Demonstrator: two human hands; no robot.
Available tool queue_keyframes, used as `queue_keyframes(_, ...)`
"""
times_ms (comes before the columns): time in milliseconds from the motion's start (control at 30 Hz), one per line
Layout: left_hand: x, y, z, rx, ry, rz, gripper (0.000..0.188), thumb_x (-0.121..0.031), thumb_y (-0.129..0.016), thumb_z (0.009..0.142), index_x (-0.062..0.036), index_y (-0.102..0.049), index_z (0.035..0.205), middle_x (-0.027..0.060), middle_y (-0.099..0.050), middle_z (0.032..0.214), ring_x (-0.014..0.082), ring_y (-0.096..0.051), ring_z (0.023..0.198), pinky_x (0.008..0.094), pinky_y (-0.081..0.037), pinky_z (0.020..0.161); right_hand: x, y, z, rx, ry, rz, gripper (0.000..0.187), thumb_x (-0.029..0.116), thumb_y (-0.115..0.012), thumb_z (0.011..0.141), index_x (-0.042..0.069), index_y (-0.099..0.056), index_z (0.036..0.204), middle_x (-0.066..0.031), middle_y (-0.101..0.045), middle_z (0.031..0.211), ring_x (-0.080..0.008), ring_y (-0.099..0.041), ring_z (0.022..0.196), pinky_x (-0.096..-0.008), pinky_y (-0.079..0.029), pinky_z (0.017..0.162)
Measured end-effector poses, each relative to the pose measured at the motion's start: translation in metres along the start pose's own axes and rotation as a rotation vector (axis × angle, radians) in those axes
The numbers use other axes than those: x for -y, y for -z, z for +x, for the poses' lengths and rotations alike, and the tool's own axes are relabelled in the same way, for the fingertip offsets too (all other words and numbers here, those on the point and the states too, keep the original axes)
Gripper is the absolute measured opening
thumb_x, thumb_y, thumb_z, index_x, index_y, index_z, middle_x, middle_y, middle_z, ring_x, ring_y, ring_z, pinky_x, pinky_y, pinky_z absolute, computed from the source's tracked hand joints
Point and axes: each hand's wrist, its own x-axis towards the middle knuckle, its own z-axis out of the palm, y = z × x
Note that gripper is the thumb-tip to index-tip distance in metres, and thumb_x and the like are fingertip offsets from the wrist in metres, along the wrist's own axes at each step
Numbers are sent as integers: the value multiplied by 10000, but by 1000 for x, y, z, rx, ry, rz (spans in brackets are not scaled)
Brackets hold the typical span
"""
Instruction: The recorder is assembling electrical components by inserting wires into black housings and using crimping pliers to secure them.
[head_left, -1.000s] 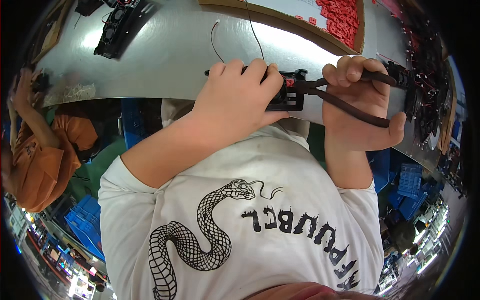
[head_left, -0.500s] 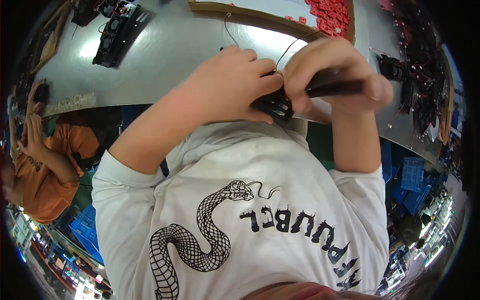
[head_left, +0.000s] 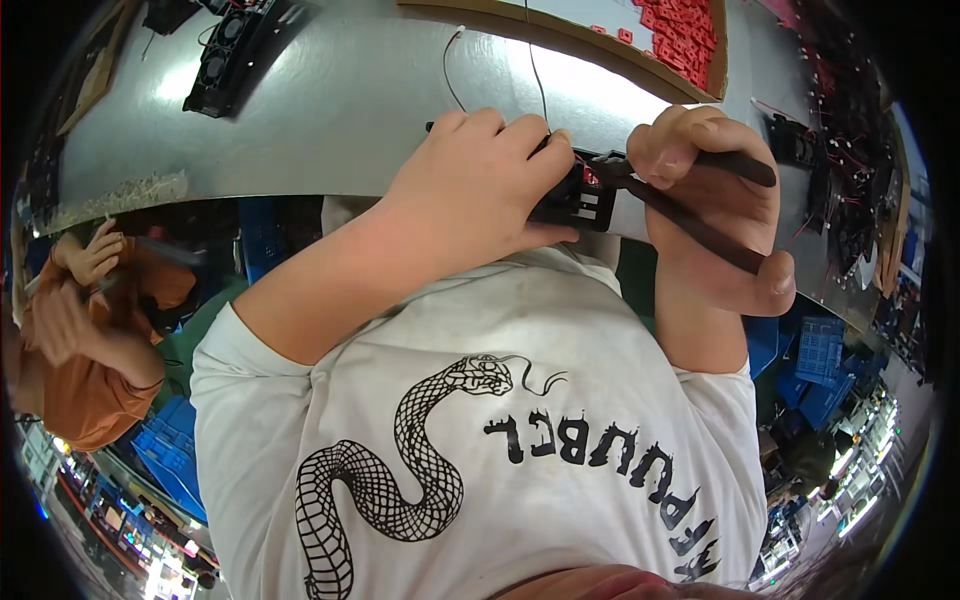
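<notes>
My left hand (head_left: 485,185) is closed over a black fan housing (head_left: 592,208) at the near table edge, hiding much of it. A small red piece (head_left: 590,178) shows at the housing's right end. Two thin wires with loose ends rise beyond my fingers. In my right hand (head_left: 738,208) is a pair of dark-handled pliers (head_left: 700,228), its handles spread between fingers and thumb. The plier jaws point left and reach the housing beside the red piece; whether they grip it I cannot tell.
A shallow cardboard tray (head_left: 560,38) with many red pieces (head_left: 682,45) stands at the far side. Another black fan unit (head_left: 222,60) lies far left. Black fan parts and wires (head_left: 845,170) are heaped at right. A co-worker in orange (head_left: 100,370) is at left.
The plier handles have spread apart, and my right hand has shifted right and nearer, away from my left. The housing's end and red piece now show. My left hand keeps its hold.
</notes>
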Motion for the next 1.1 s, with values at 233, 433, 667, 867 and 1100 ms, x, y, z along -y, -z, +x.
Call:
queue_keyframes(233, -4, 3, -2, -10, -6, 31, 656, -507, -818, 745, -89, -627, 1213, 47, -634, 1023, 250, -621, 893, 404, -466, 791, 3, -4, 0, 0, -12, -19, 975, 647, -648, 810, -169, -476, 1315, -203, -584, 1093, -235, -550, 903, -335, -419, 744)
queue_keyframes(433, -2, 6, -1, 7, -27, 42, 624, -491, -829, 736, -102, -634, 1184, 46, -645, 1018, 257, -633, 906, 408, -476, 812, 4, 0, 11, 26, -28, -13, 810, 579, -653, 798, -160, -601, 1125, -182, -628, 915, -255, -575, 779, -344, -441, 685)
queue_keyframes(667, 19, 3, 18, 94, -194, -51, 594, -489, -842, 715, -127, -652, 1147, 27, -645, 1001, 244, -642, 903, 391, -487, 804, -4, 21, 45, 568, -288, 413, 661, 529, -645, 754, -112, -673, 913, -180, -662, 766, -267, -607, 623, -358, -513, 616)
queue_keyframes(867, 11, 2, 5, -26, -67, 98, 645, -506, -840, 701, -120, -653, 1183, 13, -633, 983, 223, -614, 859, 373, -471, 773, 8, 1, -2, -261, 32, 67, 859, 611, -540, 777, -108, -559, 1247, -166, -599, 985, -247, -544, 869, -366, -434, 751)
queue_keyframes(1100, 11, 4, 4, -29, -78, 149, 664, -528, -835, 697, -113, -659, 1184, 8, -631, 978, 205, -594, 842, 363, -446, 741, 0, -4, 0, -393, 11, 128, 878, 663, -537, 793, -59, -546, 1291, -134, -558, 1037, -236, -488, 906, -393, -385, 806)
